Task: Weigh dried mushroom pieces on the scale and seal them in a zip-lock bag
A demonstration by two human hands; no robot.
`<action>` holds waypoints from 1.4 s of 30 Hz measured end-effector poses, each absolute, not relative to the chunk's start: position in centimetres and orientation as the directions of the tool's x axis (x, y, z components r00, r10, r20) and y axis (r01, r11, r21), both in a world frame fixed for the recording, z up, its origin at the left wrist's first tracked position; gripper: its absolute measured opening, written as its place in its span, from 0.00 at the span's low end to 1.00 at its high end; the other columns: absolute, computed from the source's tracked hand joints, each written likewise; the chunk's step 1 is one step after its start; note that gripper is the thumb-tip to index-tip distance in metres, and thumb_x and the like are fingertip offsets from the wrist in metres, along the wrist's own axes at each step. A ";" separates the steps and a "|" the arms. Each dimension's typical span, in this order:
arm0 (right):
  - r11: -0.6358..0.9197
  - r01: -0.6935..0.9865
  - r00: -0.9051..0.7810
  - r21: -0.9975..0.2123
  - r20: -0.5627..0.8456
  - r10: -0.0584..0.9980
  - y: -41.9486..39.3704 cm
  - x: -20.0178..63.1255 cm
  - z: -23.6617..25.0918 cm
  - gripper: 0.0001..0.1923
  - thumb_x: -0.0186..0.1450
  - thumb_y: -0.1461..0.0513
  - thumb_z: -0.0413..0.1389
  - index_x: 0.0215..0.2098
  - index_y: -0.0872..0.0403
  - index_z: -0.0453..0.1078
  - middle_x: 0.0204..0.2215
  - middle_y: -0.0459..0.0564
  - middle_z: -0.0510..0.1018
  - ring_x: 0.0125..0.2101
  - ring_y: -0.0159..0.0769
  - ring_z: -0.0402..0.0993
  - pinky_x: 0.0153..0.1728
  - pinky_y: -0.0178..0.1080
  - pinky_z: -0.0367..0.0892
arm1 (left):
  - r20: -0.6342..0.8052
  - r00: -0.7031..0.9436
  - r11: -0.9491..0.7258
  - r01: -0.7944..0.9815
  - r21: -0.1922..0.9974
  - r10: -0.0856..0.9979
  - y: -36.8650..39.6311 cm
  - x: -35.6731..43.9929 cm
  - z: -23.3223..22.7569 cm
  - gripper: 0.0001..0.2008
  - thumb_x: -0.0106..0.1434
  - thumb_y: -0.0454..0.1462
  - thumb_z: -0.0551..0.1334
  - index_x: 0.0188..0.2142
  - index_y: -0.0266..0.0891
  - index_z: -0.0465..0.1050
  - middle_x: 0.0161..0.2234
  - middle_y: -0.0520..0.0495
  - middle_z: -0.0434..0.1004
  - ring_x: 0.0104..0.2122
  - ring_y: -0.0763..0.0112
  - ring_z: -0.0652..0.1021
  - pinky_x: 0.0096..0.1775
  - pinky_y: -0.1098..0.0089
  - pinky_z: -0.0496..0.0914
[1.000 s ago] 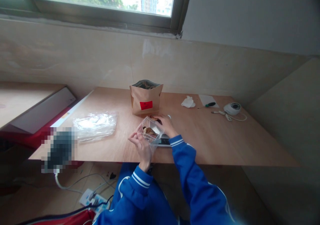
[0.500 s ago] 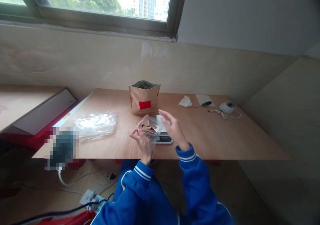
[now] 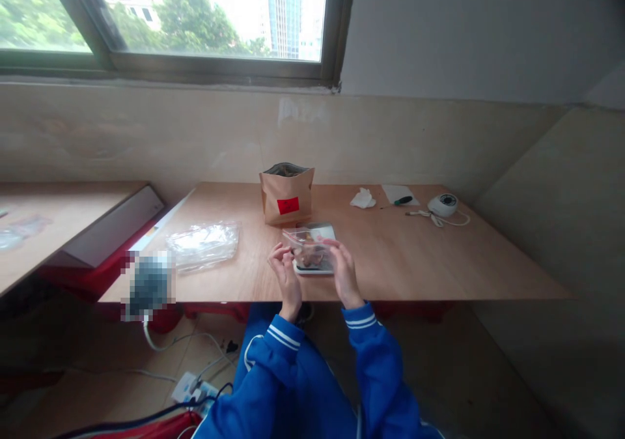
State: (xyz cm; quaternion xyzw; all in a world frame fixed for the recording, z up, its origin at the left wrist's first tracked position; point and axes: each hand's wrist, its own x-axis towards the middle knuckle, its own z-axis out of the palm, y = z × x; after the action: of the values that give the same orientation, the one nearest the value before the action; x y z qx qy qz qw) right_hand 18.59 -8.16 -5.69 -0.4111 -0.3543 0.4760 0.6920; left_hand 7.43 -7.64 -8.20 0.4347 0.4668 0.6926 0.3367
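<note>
In the head view, the left hand (image 3: 286, 276) and the right hand (image 3: 342, 271) both hold a small clear bag (image 3: 308, 247) a little above the near edge of the wooden counter (image 3: 415, 256), each grip pinching one side of the bag's top between thumb and fingers. Some brown pieces lie inside the bag, but they are too small to tell what they are. Directly under the bag, a flat kitchen scale (image 3: 315, 264) lies on the counter, partly hidden by the bag and the fingers. Behind it stands a brown paper pouch (image 3: 287, 195) with a red label, upright and with its mouth open. To the left lies a heap of clear plastic bags (image 3: 205, 243), well apart from the hands. Far to the right are a crumpled tissue (image 3: 363, 198), a screwdriver (image 3: 401, 200) with a green handle and a white round device (image 3: 442, 204) with a cable. It seems the hands are working at the mouth of the bag; to do this well, I think both pinches should stay at the same height and pull evenly, so that the bag keeps upright and the pieces do not slide out on the scale
</note>
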 end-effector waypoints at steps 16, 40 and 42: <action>0.207 -0.301 0.376 -0.931 0.083 0.923 -7.0 21.6 -10.2 0.14 0.55 0.54 0.63 0.34 0.53 0.71 0.29 0.47 0.82 0.31 0.38 0.78 0.32 0.37 0.70 | 0.052 -0.014 -0.054 -0.225 0.973 0.999 -3.8 3.9 -9.6 0.22 0.57 0.53 0.63 0.39 0.38 0.74 0.25 0.54 0.72 0.19 0.79 0.66 0.22 0.76 0.61; 0.238 -0.197 0.544 -0.951 0.096 0.834 -7.2 22.3 -11.5 0.26 0.58 0.48 0.61 0.47 0.56 0.73 0.27 0.47 0.79 0.24 0.31 0.70 0.23 0.32 0.63 | -0.021 0.090 0.050 -0.327 0.944 0.996 -3.4 3.5 -10.0 0.24 0.53 0.50 0.68 0.43 0.36 0.69 0.25 0.50 0.77 0.18 0.80 0.69 0.20 0.79 0.59; 0.229 -0.238 0.548 -0.944 0.064 0.834 -7.2 22.4 -11.8 0.28 0.57 0.47 0.62 0.48 0.57 0.71 0.29 0.49 0.80 0.27 0.34 0.73 0.25 0.33 0.65 | -0.019 0.075 0.043 -0.341 0.939 0.997 -3.4 3.6 -10.1 0.21 0.53 0.50 0.68 0.37 0.37 0.67 0.27 0.50 0.77 0.18 0.81 0.69 0.19 0.80 0.57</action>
State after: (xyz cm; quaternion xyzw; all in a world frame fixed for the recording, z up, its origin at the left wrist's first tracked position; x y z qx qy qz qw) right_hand 22.40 -7.19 -11.83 -0.4988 -0.2986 0.3699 0.7247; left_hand 3.55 -3.43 -10.09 0.4150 0.3953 0.5533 0.6044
